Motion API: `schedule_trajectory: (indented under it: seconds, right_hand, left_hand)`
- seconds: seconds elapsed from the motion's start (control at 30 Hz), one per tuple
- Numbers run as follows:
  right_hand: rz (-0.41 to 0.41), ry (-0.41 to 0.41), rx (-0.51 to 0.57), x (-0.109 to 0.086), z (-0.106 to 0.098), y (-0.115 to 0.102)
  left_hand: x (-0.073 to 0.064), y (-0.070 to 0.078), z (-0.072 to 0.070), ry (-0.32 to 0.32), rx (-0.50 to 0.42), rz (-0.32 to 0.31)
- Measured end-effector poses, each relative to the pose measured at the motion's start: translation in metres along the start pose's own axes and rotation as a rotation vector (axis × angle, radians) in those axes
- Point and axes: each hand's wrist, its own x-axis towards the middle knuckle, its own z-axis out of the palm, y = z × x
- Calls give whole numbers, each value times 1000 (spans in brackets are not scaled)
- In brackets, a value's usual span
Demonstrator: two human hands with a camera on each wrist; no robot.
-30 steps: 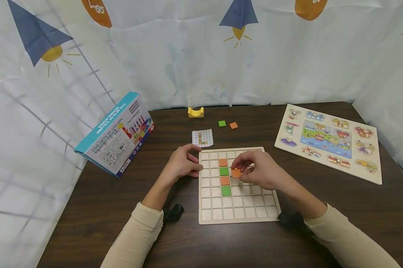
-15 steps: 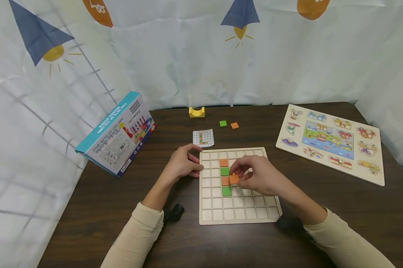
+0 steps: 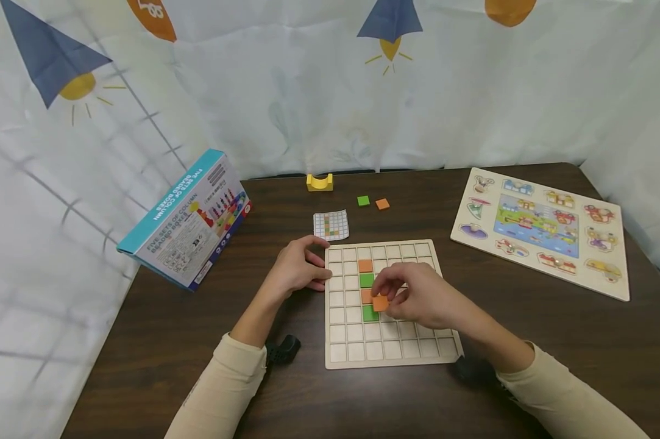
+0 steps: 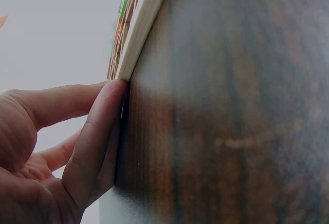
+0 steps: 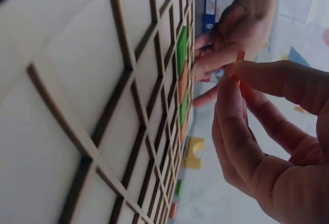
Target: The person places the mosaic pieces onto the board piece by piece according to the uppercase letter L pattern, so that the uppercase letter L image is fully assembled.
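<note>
A wooden grid board lies flat on the dark table. One column of its cells holds orange and green square tiles, among them a green tile. My left hand rests at the board's left edge, its fingertips touching the rim near the upper corner. Between thumb and fingertips, my right hand pinches an orange tile. That tile is held above the board in the right wrist view, partly covering the lower tiles of the column in the head view.
Behind the board lie a small printed grid card, a loose green tile, an orange tile and a yellow notched block. A toy box stands at left. At right is a picture puzzle board.
My right hand has moved the pinched orange tile toward me and slightly left over the board. My left hand has stayed at the board's edge.
</note>
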Motion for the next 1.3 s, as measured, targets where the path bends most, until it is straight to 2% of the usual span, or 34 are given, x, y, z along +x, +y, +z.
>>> schedule_trajectory:
  seconds: [0.17,0.6,1.3]
  right_hand:
    - [12,-41,8,0,5,0]
    - [-21,-136,-25,0,17,1]
    - [-40,-124,-94,0,27,-1]
  left_hand:
    - [0,-1,0,-7,-4,3]
    - [-1,0,0,-1,9,-7]
    - [-1,1,-1,-3,10,0]
